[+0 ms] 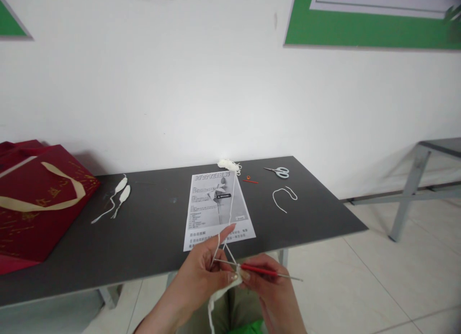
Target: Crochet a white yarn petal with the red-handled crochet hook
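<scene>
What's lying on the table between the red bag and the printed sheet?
In the head view, two white leaf-shaped pieces with trailing strands lie between the red bag and printed sheet, nearer the bag.

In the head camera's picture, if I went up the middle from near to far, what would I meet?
Left hand and right hand side by side, the right holding a hook → printed sheet → yarn bundle → white wall.
</scene>
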